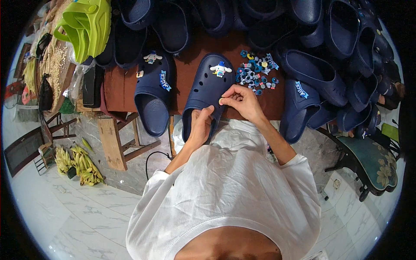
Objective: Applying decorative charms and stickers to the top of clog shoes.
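At three o'clock on a navy clog (203, 86), toe (215, 60) toward one, I see the right hand (242, 102) pinching a yellow disc (221, 101); left hand (200, 124) inside, grip unclear.

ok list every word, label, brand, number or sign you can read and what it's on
Light lettering, first blue charm, on the left clog: not copied out here.
Similar lettering, second blue charm, on the lower right clog: not copied out.
Similar lettering, third blue charm, beside the small charms: not copied out.
Any markings on the small charms: too small to read.
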Demonstrator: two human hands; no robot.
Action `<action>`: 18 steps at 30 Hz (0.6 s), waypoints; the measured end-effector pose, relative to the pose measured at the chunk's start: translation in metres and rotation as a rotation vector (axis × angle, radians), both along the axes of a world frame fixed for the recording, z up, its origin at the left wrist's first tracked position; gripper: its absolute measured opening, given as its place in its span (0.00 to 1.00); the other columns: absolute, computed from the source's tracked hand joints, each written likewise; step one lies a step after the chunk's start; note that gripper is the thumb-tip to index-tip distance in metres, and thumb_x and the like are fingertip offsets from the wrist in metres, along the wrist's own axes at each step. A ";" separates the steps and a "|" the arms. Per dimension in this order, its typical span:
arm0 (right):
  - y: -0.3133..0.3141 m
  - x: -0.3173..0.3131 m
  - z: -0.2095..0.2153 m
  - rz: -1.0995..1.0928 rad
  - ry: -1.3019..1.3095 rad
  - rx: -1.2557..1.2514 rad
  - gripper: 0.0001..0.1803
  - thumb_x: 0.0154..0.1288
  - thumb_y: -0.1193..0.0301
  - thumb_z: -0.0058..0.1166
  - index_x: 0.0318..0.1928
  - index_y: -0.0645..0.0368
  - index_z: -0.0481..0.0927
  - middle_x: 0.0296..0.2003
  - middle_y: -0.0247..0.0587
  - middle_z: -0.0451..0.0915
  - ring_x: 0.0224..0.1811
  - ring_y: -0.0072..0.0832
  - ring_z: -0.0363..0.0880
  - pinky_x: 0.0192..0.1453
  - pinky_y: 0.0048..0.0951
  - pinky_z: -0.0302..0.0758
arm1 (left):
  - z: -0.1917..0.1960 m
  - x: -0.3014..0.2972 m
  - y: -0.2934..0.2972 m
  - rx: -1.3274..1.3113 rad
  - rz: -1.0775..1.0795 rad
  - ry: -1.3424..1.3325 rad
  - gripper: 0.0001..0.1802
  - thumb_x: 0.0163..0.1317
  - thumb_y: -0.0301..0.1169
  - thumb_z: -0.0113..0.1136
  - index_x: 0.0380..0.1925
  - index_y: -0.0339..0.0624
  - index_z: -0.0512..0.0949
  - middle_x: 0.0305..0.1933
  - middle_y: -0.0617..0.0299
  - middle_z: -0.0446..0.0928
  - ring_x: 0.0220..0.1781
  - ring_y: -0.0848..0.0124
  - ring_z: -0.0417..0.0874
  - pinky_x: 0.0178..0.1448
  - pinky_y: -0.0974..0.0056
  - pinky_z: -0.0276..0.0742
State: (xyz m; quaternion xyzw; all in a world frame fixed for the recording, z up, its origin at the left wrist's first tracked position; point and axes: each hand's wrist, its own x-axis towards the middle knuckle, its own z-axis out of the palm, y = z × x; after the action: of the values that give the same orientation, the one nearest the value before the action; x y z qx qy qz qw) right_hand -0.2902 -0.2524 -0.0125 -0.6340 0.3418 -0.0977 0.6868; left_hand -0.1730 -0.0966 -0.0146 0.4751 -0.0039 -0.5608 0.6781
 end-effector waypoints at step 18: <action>-0.018 -0.007 -0.002 -0.332 0.021 -0.595 0.09 0.67 0.72 0.60 0.46 0.59 0.81 0.39 0.42 0.78 0.34 0.30 0.81 0.38 0.31 0.77 | 0.023 -0.011 -0.022 0.219 0.188 -0.039 0.17 0.66 0.36 0.59 0.17 0.48 0.75 0.19 0.76 0.70 0.20 0.86 0.63 0.26 0.74 0.55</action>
State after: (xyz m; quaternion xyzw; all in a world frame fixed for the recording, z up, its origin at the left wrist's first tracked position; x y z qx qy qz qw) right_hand -0.2970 -0.2700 -0.0142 -0.7434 0.4038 -0.2969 0.4429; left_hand -0.1841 -0.1183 0.0089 0.5552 0.0886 -0.4823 0.6717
